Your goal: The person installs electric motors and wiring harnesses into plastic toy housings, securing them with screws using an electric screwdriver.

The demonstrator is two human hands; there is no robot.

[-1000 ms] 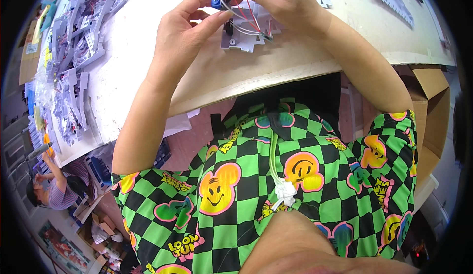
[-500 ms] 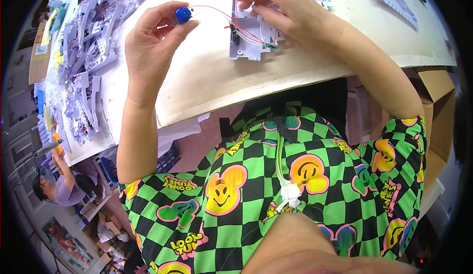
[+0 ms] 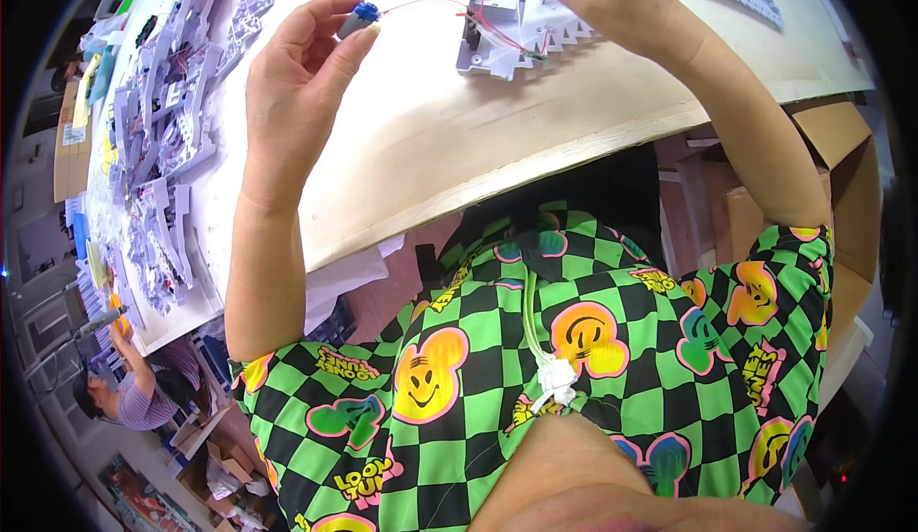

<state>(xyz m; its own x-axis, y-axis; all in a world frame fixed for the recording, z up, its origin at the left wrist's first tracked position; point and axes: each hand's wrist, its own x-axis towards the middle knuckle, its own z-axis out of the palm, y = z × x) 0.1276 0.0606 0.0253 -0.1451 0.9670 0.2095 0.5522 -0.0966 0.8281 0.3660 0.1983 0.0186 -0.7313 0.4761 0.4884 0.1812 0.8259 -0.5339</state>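
Far-left stack: I log a heap of pale-grey moulded plastic parts (image 3: 194, 64) on the white tabletop (image 3: 402, 140).
Left hand (image 3: 301, 78): thumb and fingertips pinched closed on a small grey cylinder with a blue cap (image 3: 358, 21).
Cylinder axis: tilted, blue end up and rightward, just above the thumb tip.
Thin red wire (image 3: 421, 0): bridges the gap from the blue end to the housing.
Pale-grey plastic housing with a toothed edge (image 3: 497, 59): directly right of the cylinder, well apart — the right hand is nearer.
Right hand (image 3: 622, 6): fingers reach left over the housing; tips cut off by the frame — I cannot tell their opening or grip.
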